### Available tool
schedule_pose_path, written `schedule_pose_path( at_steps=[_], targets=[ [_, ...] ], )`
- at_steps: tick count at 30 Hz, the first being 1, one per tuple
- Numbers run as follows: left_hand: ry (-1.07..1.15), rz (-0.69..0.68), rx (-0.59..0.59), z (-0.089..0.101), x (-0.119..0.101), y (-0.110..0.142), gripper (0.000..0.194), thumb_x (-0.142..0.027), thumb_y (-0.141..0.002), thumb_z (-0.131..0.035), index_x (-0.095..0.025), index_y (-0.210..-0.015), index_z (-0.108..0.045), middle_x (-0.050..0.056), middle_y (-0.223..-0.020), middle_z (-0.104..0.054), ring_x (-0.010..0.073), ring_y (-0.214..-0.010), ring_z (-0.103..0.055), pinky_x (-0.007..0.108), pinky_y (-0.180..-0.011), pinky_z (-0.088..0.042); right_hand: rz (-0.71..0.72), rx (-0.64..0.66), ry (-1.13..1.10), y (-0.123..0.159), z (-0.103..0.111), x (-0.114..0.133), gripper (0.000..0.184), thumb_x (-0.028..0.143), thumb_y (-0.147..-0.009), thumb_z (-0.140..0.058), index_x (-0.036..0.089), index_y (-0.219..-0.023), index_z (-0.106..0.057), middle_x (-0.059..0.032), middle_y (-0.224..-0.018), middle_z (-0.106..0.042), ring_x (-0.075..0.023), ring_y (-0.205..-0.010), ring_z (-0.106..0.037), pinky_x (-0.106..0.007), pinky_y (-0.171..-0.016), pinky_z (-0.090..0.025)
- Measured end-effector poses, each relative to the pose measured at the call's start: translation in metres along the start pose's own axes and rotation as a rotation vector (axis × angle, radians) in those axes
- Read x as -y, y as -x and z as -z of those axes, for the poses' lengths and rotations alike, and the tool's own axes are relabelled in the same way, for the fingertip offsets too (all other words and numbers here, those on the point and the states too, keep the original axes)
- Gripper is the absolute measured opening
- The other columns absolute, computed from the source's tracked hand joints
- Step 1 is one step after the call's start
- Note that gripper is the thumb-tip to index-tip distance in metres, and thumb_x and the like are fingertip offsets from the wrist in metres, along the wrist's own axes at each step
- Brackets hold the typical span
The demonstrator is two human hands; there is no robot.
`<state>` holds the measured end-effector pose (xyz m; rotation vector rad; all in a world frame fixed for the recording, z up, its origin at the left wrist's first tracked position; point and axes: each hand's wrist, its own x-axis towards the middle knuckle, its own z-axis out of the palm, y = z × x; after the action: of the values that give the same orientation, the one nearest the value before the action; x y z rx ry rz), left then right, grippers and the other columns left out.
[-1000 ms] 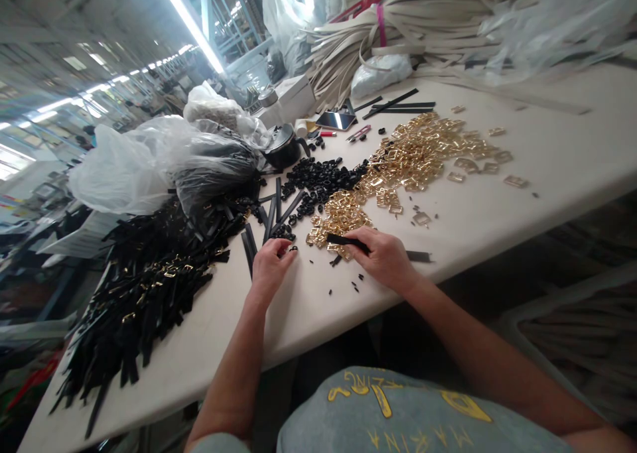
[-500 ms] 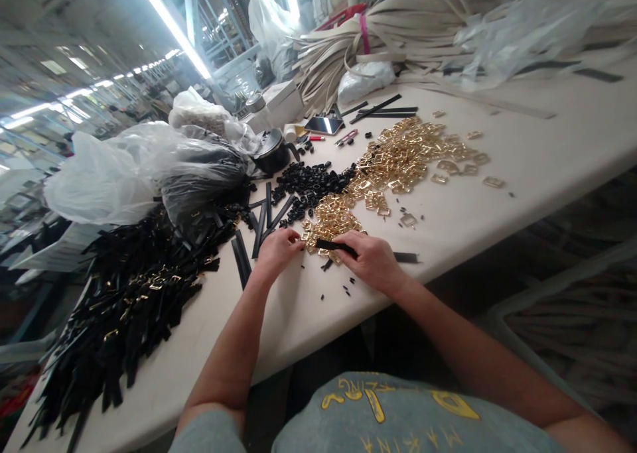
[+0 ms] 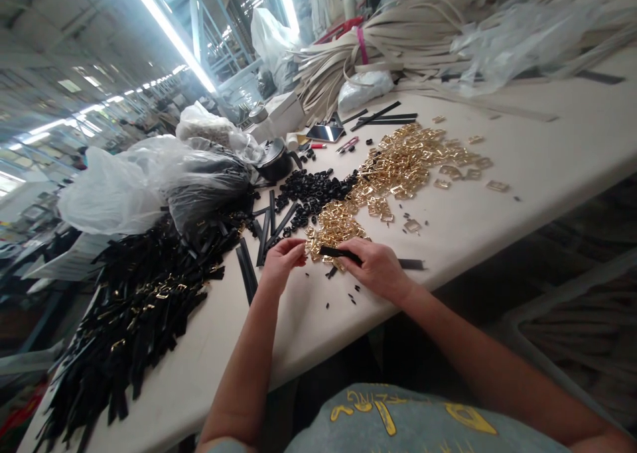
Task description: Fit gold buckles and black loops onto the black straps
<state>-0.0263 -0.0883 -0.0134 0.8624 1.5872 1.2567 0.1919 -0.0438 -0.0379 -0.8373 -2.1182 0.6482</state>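
Left hand [image 3: 284, 263]: centre of the frame, fingers curled; cannot tell whether they pinch anything.
Right hand [image 3: 377, 267]: right of centre, fingers pinching a black strap [image 3: 339, 253].
Gold buckles [image 3: 343, 222]: mid-frame, beside the strap, on the counter [image 3: 542, 151].

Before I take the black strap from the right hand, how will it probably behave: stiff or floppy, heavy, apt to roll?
The black strap seems fairly stiff: its end sticks out nearly straight from the right hand. It is probably light, being so narrow. Its flat shape suggests it would hardly roll.
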Motion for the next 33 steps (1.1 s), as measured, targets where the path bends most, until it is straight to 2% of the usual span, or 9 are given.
schedule_pose_path(
  at_steps=[6,10,13,17,21,26,30,33],
  targets=[
    [0.374,0.130,0.007,-0.010,0.006,0.005,0.039,-0.033,-0.057,-0.088,-0.014,-0.083,-0.066,-0.002,-0.066,-0.062,0.0055,-0.054,-0.057,0.016,-0.053,-0.050,-0.001,0.011,0.005,-0.001,0.000,0.002,0.010,0.021,-0.088,-0.061,0.020,-0.097,-0.065,-0.0024,-0.092,-0.070,-0.0169,-0.081,-0.066,-0.026,-0.072,-0.047],
    [0.524,0.232,0.078,-0.014,0.006,0.005,0.031,-0.024,-0.062,-0.085,-0.014,-0.080,-0.060,-0.002,-0.068,-0.062,0.0036,-0.049,-0.056,0.012,-0.047,-0.048,-0.009,0.018,-0.001,-0.001,0.001,0.002,0.012,0.019,-0.087,-0.061,0.020,-0.098,-0.066,-0.0026,-0.092,-0.071,-0.0169,-0.081,-0.066,-0.026,-0.073,-0.047],
    [0.572,0.274,0.052,-0.016,0.005,0.004,0.025,-0.018,-0.068,-0.080,-0.014,-0.080,-0.059,0.000,-0.072,-0.066,0.0068,-0.056,-0.063,0.013,-0.050,-0.052,-0.010,0.016,-0.006,-0.001,0.002,0.002,0.013,0.019,-0.087,-0.061,0.020,-0.098,-0.066,-0.0026,-0.091,-0.070,-0.0169,-0.080,-0.066,-0.026,-0.071,-0.047],
    [0.576,0.255,0.006,-0.018,0.006,0.004,0.021,-0.014,-0.071,-0.076,-0.015,-0.085,-0.061,0.001,-0.075,-0.069,0.0089,-0.061,-0.067,0.013,-0.053,-0.053,0.028,-0.001,-0.035,0.000,0.001,0.002,0.011,0.020,-0.088,-0.061,0.021,-0.098,-0.065,-0.0023,-0.091,-0.070,-0.0167,-0.081,-0.066,-0.026,-0.073,-0.046],
    [0.559,0.198,0.039,-0.020,0.008,0.004,0.032,-0.010,-0.067,-0.077,-0.016,-0.097,-0.066,0.001,-0.078,-0.071,0.0082,-0.063,-0.067,0.013,-0.056,-0.053,0.066,0.020,-0.039,0.001,-0.003,0.002,0.012,0.023,-0.090,-0.061,0.021,-0.101,-0.065,-0.0022,-0.093,-0.070,-0.0164,-0.083,-0.065,-0.026,-0.074,-0.046],
    [0.563,0.157,0.069,-0.023,0.014,0.001,0.026,-0.008,-0.064,-0.078,-0.015,-0.087,-0.070,0.002,-0.080,-0.072,0.0078,-0.063,-0.066,0.013,-0.056,-0.052,0.081,0.029,0.043,0.001,-0.006,0.002,0.014,0.026,-0.091,-0.060,0.021,-0.103,-0.066,-0.0025,-0.091,-0.069,-0.0165,-0.079,-0.065,-0.026,-0.070,-0.043],
    [0.557,0.140,0.084,-0.024,0.017,0.000,0.025,-0.009,-0.064,-0.077,-0.012,-0.088,-0.072,0.004,-0.082,-0.073,0.0101,-0.070,-0.068,0.017,-0.067,-0.054,0.067,0.056,0.085,0.001,-0.007,0.003,0.016,0.027,-0.092,-0.058,0.021,-0.105,-0.066,-0.0037,-0.093,-0.069,-0.0162,-0.079,-0.064,-0.025,-0.069,-0.042],
    [0.579,0.124,0.084,-0.026,0.017,0.001,0.024,-0.015,-0.066,-0.078,-0.012,-0.089,-0.072,0.006,-0.084,-0.073,0.0114,-0.075,-0.068,0.019,-0.072,-0.054,0.071,0.062,0.119,0.001,-0.006,0.003,0.016,0.027,-0.092,-0.058,0.020,-0.104,-0.066,-0.0038,-0.090,-0.068,-0.0163,-0.077,-0.064,-0.025,-0.067,-0.041]
  ],
)
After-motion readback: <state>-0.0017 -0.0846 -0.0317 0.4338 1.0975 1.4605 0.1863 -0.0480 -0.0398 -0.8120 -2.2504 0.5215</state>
